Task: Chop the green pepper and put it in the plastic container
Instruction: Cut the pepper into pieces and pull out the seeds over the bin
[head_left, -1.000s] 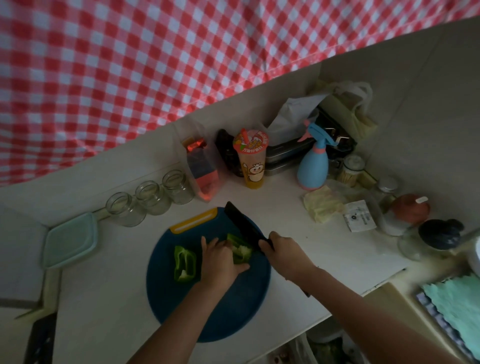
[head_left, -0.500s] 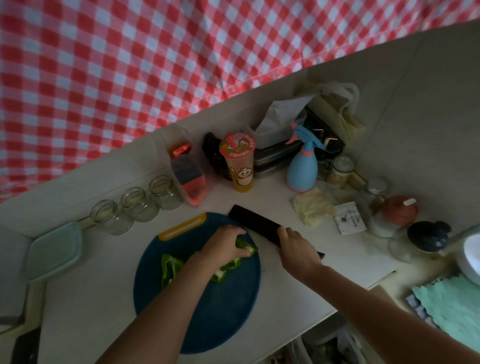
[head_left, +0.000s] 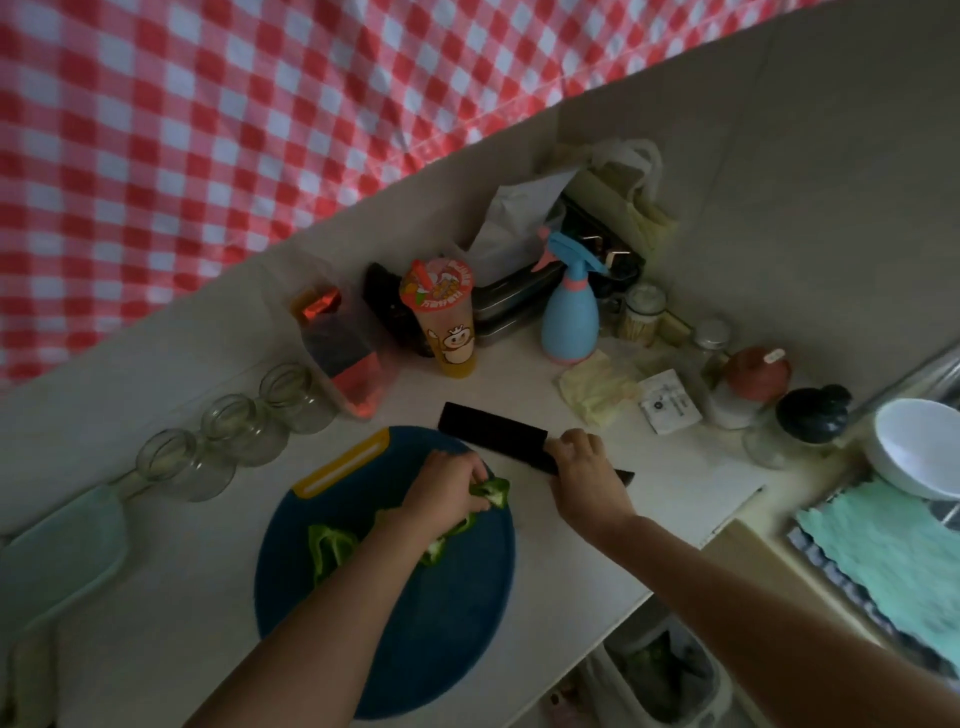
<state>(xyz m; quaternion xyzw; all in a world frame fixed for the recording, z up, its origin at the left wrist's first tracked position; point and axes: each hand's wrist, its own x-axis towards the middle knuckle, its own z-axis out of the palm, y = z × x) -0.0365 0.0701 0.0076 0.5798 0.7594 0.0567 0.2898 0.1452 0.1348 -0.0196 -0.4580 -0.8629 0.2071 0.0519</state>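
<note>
- Pepper (head_left: 493, 491) is what we see first: one green chunk over the round blue board (head_left: 441, 634), pinched in the curled fingers of our left hand (head_left: 447, 486).
- A second piece (head_left: 327, 545) lies on the same board, beside our left forearm.
- Our right hand (head_left: 587, 478) is wrapped round the handle of the black knife (head_left: 493, 431), broad side up, just past the board's far edge.
- The pale green container (head_left: 57, 551) sits well apart, far left.

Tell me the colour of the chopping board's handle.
Yellow handle on a blue board; head view.
</note>
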